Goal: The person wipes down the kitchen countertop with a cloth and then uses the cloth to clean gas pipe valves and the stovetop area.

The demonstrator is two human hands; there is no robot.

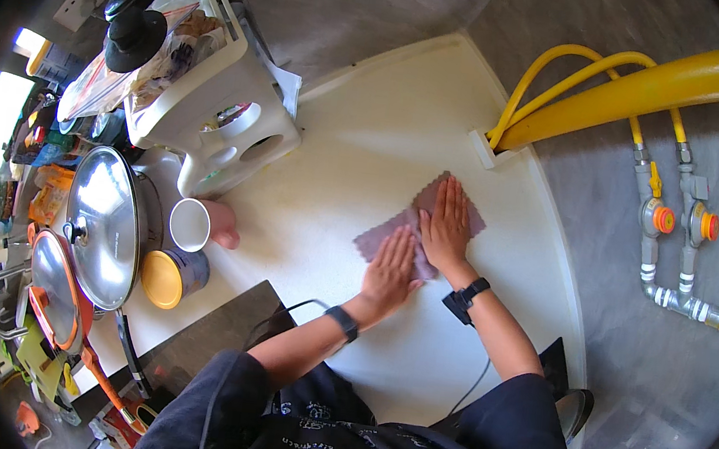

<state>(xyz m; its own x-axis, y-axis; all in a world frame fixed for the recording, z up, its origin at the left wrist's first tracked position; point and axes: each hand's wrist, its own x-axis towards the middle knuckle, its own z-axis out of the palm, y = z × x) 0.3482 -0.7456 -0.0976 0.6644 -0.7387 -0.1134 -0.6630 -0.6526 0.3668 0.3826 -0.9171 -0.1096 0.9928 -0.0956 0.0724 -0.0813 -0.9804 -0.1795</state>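
Note:
A mauve cleaning cloth [376, 237] with zigzag edges lies spread on the white countertop [369, 133]. Both palms face down on it. My left hand [388, 273] rests over the cloth's near-left part, fingers extended and thumb out to the side. On the upper right part is my right hand [445, 230], its fingers stretched flat and close together. Neither hand has its fingers wrapped around the cloth. Each wrist wears a dark band, and a thin cable hangs near each one.
A white plastic rack [246, 114] holding bags stands at the left. Beside it are a pink mug [218, 226], a yellow-lidded tin [164, 279], a glass-lidded pan [107, 218] and an orange pan [60, 291]. Yellow gas pipes [629, 98] enter the counter at right, near valves [662, 219].

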